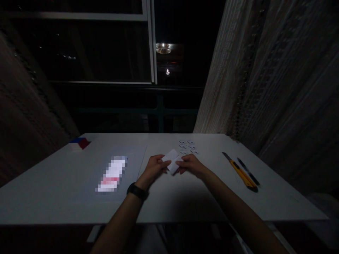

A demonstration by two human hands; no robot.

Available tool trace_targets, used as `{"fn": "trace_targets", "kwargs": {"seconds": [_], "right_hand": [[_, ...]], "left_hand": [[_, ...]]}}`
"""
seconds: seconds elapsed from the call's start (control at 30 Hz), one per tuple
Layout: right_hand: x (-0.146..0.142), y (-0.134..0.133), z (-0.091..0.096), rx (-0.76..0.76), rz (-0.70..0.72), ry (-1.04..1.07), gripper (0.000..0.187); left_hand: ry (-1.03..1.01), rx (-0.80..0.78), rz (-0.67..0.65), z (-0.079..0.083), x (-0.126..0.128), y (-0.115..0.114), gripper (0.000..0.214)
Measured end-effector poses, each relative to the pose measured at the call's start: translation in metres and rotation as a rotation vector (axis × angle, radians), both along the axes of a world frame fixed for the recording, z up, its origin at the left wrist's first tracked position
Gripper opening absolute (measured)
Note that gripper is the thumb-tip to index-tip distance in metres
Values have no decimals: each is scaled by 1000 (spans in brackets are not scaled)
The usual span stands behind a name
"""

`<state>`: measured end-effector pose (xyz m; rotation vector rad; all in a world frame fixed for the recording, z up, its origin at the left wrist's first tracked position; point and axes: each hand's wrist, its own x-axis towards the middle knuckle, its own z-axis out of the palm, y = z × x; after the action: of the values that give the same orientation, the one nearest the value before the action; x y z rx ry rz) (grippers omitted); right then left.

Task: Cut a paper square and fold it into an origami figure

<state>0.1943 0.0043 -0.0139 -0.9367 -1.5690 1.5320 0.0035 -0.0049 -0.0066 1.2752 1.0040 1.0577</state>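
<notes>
A small white piece of paper point(172, 159) is held between both hands just above the white table point(185, 197), near its middle. My left hand point(155, 166) pinches its left side, fingers closed; a dark watch sits on that wrist. My right hand point(191, 165) pinches the right side, fingers curled. The paper looks partly folded. Just beyond the hands lie several small paper bits with dark marks point(187, 146).
A yellow utility knife point(239, 171) and a black pen point(248, 171) lie at the right. A blurred card point(112, 173) lies on a sheet at the left. A red and blue block point(79, 142) sits at the far left corner. Curtains hang on both sides of a dark window.
</notes>
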Motion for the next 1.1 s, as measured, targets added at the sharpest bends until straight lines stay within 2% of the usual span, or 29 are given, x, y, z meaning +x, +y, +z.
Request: {"fn": "trace_targets", "kwargs": {"seconds": [0.13, 0.27, 0.33, 0.47, 0.67, 0.8, 0.97, 1.1], "right_hand": [[-3, 3, -2, -13, -132, 89, 33], [-7, 1, -1, 45, -121, 19, 33], [-10, -1, -1, 84, -119, -8, 34], [-15, -5, -1, 159, -141, 25, 40], [-22, -7, -4, 224, -151, 44, 55], [-25, -8, -5, 255, -165, 8, 49], [-25, -10, -3, 352, -235, -82, 39], [-22, -13, 1, 524, -285, -313, 37]], "left_hand": [[-13, -31, -65, 0, 1, -2, 43], [13, -32, -176, 2, 2, -6, 37], [47, -33, -183, 2, 3, -8, 37], [50, -68, -137, -1, 4, -7, 37], [-77, -118, -68, 0, 2, -8, 44], [-107, -107, -66, 2, 1, -9, 46], [-45, 10, 48, -1, 5, -4, 41], [-17, 125, 107, -3, 6, 0, 48]]}}
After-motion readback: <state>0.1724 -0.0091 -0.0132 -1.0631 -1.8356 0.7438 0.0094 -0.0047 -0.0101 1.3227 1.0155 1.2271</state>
